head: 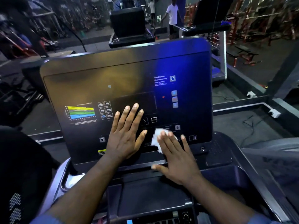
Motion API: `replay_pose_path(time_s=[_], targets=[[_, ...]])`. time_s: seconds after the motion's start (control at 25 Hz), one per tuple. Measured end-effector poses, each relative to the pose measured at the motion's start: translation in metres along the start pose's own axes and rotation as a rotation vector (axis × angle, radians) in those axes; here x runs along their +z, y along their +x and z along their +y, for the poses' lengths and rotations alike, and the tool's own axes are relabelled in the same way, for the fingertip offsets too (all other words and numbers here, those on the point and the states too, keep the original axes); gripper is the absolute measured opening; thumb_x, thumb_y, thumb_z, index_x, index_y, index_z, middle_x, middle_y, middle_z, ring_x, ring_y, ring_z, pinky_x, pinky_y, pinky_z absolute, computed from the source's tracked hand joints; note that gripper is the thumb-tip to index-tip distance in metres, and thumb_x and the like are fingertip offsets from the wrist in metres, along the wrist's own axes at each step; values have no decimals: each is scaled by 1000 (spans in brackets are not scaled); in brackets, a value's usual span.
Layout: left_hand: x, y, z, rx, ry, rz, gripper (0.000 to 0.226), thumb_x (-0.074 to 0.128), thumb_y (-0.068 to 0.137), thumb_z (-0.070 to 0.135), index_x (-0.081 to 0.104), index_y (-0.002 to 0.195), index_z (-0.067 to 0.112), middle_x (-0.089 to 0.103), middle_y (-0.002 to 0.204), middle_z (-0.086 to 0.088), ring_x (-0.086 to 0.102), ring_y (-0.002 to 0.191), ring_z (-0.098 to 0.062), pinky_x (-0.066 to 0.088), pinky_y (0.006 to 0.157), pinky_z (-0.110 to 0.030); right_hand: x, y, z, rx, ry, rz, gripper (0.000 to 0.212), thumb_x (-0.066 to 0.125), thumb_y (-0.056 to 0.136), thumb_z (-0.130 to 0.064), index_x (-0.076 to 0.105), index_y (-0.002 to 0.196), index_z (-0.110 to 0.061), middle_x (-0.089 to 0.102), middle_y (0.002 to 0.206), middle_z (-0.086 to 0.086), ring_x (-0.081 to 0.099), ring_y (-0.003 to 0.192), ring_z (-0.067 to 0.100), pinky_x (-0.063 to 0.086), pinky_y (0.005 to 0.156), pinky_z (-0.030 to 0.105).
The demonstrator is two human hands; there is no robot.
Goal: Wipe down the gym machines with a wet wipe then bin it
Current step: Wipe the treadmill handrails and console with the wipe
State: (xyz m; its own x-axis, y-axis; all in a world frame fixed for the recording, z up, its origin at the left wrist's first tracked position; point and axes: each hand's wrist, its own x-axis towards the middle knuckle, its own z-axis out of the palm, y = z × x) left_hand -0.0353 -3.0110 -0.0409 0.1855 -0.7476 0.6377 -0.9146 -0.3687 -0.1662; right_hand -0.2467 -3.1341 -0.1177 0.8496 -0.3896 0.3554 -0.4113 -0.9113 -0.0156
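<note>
Wipe under right hand; left hand beside, on console.

Single head-worn view, wide-angle, facing forward and down, close above machine console.

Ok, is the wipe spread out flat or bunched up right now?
Bunched up: the wipe shows as a crumpled white wad under the flat right hand.

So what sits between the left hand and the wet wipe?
Only a narrow strip of bare console panel separates the left hand from the wet wipe under the right hand, in the head view.
</note>
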Motion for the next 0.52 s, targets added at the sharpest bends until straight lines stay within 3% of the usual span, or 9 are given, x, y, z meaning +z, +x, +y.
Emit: replay_pose_path(time_s=[0.08, 0.24, 0.32, 0.4, 0.52], targets=[[-3, -6, -15, -47, 1, 31, 72, 52, 104, 48, 30, 164, 15, 17, 174, -7, 14, 161, -27, 19, 127, -57, 6, -16, 15, 63, -42, 37, 101, 26, 94, -87, 7, 167, -20, -6, 175, -3, 9, 161, 22, 10, 127, 59], [-14, -6, -47, -65, 9, 74, 72, 55, 104, 47, 34, 162, 12, 21, 173, -8, 18, 160, -28, 20, 126, -58, -38, 63, 8, 402, 23, 135, 111, 23, 92, -86, -7, 165, -7, -15, 173, 10, -10, 161, 29, -7, 127, 57], [-18, 4, -55, -48, 2, 96, 71, 55, 104, 48, 35, 162, 12, 22, 172, -8, 19, 160, -29, 22, 126, -59, -53, 93, -24, 257, 6, 120, 114, 25, 91, -88, -9, 165, -8, -18, 173, 9, -14, 160, 28, -8, 127, 57], [-21, 10, -67, -54, -1, 121, 71, 54, 104, 48, 34, 162, 12, 22, 173, -8, 19, 160, -28, 22, 125, -60, -42, 83, -52, 28, -58, 52, 111, 28, 91, -89, -4, 166, -15, -14, 174, 2, -9, 161, 22, 1, 128, 59], [-27, 11, -95, -124, 1, 143, 71, 51, 105, 49, 32, 163, 13, 19, 173, -7, 16, 160, -28, 18, 125, -62, -29, 55, -43, 42, -136, 74, 103, 24, 92, -89, 2, 167, -22, -5, 175, -5, -1, 161, 17, 6, 128, 60]])
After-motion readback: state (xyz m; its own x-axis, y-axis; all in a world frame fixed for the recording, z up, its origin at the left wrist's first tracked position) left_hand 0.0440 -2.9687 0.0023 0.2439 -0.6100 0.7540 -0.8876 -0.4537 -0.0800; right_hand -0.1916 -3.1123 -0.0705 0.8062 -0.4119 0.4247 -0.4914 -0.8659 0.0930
